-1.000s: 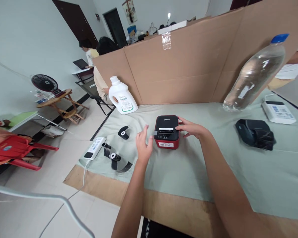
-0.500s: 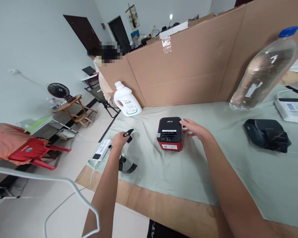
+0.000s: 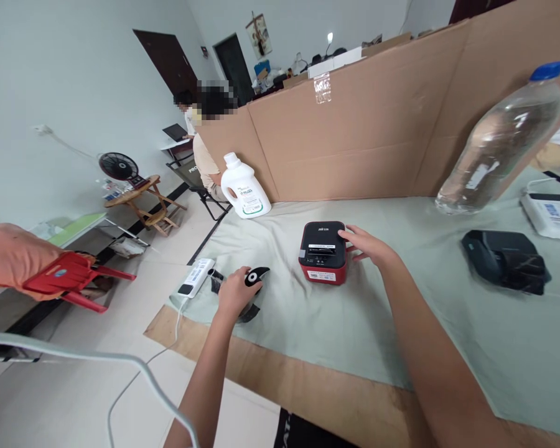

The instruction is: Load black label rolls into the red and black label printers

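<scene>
My left hand [image 3: 236,294] is closed around a black hand-held tool with a curved, beak-like tip [image 3: 257,275] and a white ring. Its short black cylindrical part juts out left of my hand, and a curved black strip shows underneath; my fingers hide the middle. To its right stands a small label printer [image 3: 323,252] with a black top and red base. My right hand [image 3: 368,244] is at the printer's right side, index fingertip on the top edge, with its fingers stretched and apart.
A white jug [image 3: 246,190] stands by the cardboard screen [image 3: 336,143]. A power strip [image 3: 196,278] lies at the left table edge. On the right are a large clear bottle [image 3: 504,143], a black device [image 3: 504,260] and a white box [image 3: 553,211]. A person sits beyond the screen.
My left hand has moved right, carrying the black tool over the cloth toward the printer. My right hand's fingertips have come closer to the printer's top edge. The view has shifted slightly.
</scene>
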Available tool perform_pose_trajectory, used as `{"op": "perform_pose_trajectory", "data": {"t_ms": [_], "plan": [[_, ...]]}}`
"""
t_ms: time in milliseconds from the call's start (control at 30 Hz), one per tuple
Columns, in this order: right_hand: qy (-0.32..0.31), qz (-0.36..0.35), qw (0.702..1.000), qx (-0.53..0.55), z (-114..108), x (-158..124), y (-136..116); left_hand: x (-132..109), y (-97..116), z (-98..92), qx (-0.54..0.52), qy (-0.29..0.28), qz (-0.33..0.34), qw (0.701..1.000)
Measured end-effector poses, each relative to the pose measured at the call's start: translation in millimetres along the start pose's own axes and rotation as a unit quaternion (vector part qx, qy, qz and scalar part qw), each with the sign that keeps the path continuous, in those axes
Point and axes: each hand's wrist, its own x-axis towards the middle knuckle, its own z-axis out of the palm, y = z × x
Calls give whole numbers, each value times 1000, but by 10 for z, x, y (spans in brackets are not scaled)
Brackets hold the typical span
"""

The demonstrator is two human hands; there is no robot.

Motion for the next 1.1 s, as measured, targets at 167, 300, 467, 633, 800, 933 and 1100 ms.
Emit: {"op": "perform_pose_trajectory", "data": {"t_ms": [167,300,467,633,800,933,1100], "plan": [[25,2,1000,9,-65,2,22,-79,27,-33,33,59,-7,998],[25,0,1000,10,-73,-8,29,-59,100,-3,57,9,-55,997],[15,0,1000,7,-44,-32,-2,6,179,16,59,13,-66,996],[25,4,1000,14,-63,-17,3,28,204,-6,35,1,-90,995],[19,-2,1000,20,-80,-11,11,6,212,39,25,-3,-70,997],[23,-2,1000,18,-80,-46,-12,-24,267,74,60,67,-51,995],[23,-4,1000,12,-80,-76,-30,16,330,17,120,21,-114,986]]}}
